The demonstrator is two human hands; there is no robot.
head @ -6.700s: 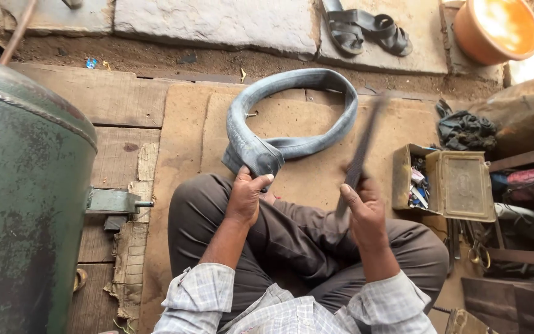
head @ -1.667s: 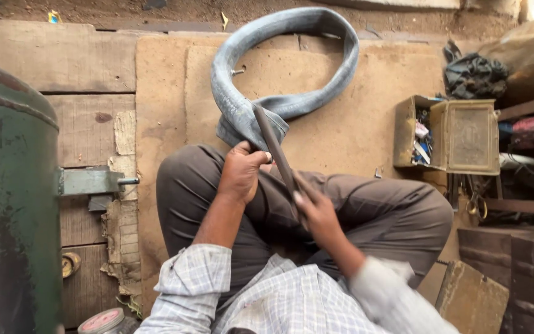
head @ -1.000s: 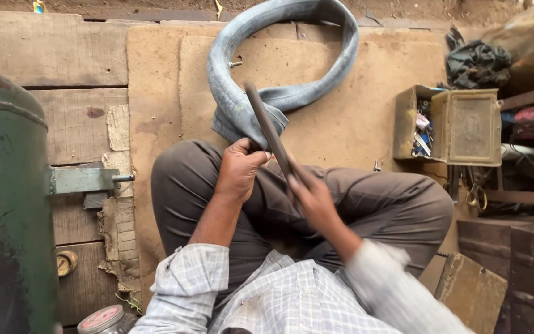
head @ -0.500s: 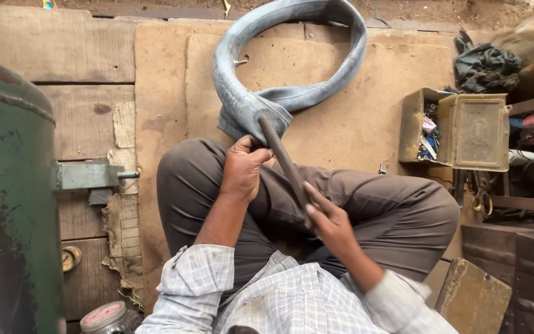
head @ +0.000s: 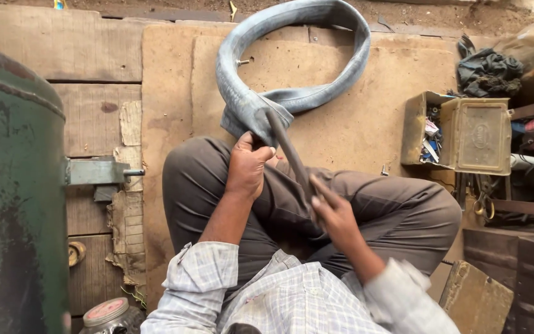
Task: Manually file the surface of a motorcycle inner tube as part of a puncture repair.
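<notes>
So from the head cam I'm looking straight down at a person sitting cross-legged on a wooden floor (head: 94, 55), and the grey rubber inner tube (head: 292, 43) loops out in front of the knees on a flat brown board (head: 366, 124). The near end of the tube is folded over and bunched right at the left knee, and that's where the left hand (head: 248, 170) sits: fingers (head: 261, 150) curled shut on the folded bit, pinning it against the leg. The right hand (head: 335, 213) is closed around the lower end of a long dark flat tool (head: 288, 158), looks like a file or rasp, which slants up and left so its far tip lies on the folded tube just above the left hand's knuckles. So the tube's worked patch is basically touching the left fingers and sits at the tool's tip, well apart from the right fingers down at the handle end. The right sleeve is a bit blurred. Off to the left there's a big green metal tank (head: 7, 185), and on the right an open metal box (head: 458, 133) of small parts with a dark rag (head: 486, 71) behind it.
</notes>
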